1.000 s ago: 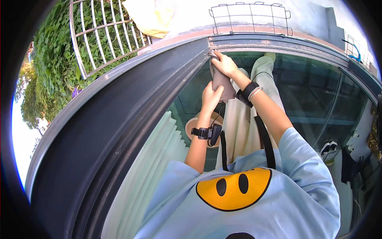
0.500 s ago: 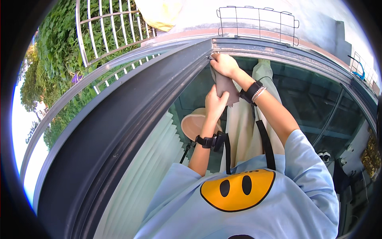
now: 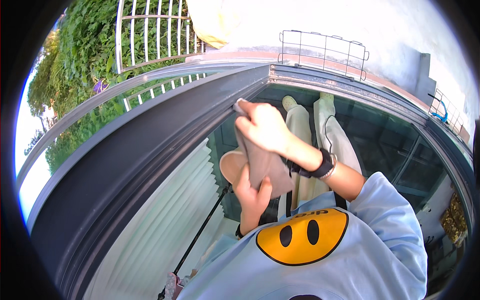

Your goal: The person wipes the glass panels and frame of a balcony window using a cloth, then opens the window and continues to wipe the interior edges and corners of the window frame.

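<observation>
Right hand ahead of left hand, both gripping.

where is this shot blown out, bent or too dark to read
In the head view, the sky is blown out white; the dark frame bows toward the fisheye rim; the picture's corners fall to black; the right hand looks paler than the left hand.

Looks soft and matt across the grey-brown cloth; runs smooth and metallic along the dark frame; appears matt and pleated on the curtain, metal on the railing.
</observation>
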A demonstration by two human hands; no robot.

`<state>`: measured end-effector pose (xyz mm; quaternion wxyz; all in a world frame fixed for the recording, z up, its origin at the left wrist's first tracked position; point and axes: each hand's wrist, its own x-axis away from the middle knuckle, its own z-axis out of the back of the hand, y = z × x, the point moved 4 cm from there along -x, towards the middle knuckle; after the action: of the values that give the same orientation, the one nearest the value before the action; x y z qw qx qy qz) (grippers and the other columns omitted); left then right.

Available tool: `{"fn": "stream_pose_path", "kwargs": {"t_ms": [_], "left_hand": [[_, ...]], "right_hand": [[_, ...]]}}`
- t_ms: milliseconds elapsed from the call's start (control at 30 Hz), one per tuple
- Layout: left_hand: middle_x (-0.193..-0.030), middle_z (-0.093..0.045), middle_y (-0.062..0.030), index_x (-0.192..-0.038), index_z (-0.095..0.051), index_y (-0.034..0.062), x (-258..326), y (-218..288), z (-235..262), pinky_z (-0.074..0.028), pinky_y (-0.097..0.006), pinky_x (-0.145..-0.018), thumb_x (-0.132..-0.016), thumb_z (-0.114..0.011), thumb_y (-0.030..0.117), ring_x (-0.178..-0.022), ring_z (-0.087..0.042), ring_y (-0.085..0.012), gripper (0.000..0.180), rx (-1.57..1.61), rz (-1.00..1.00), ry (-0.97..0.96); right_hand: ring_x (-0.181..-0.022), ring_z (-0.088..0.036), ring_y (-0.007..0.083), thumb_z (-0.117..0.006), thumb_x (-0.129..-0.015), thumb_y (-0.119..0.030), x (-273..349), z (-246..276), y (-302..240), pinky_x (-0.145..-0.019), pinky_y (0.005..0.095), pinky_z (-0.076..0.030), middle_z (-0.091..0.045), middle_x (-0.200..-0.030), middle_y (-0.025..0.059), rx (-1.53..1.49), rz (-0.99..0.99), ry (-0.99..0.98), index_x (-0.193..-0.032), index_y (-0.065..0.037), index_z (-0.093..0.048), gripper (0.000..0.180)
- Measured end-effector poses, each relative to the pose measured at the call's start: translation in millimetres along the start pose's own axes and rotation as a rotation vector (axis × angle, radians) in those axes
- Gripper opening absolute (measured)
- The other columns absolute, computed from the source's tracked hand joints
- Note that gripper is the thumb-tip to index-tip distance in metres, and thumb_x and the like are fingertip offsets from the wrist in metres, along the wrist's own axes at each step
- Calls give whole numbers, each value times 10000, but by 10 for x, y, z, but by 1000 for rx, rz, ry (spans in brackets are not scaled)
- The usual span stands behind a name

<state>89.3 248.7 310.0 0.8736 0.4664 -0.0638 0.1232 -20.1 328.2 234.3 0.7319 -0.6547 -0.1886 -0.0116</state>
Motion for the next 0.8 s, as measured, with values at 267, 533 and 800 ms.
{"fn": "stream_pose_path", "kwargs": {"t_ms": [267,533,800], "left_hand": [[-707,-549,-160,-897,-515,-79,258,367,219,-434,-321,-563,-630,-565,149,-595,-531,-249,354,-75,-33,24],[-750,-555,-144,-967,-513,-52,-100,-603,-311,-446,-316,-615,-711,-553,94,-662,-538,-187,297,-59,178,-79],[-856,-529,-49,-1007,-516,-73,-161,-815,-391,-396,-245,-654,-694,-510,91,-750,-471,-118,353,414,407,164]], "right_hand": [[-700,-570,376,-475,-705,-144,316,109,-589,-610,430,-471,-578,-817,218,-195,221,58,-892,15,-504,248],[-832,-579,379,-472,-748,-236,20,-156,643,-697,423,-479,-580,-997,210,53,-50,22,-1222,-37,-357,527],[-767,-589,405,-503,-735,-254,-204,-247,724,-690,430,-480,-589,-814,279,36,-206,-50,-1216,97,-297,630]]}}
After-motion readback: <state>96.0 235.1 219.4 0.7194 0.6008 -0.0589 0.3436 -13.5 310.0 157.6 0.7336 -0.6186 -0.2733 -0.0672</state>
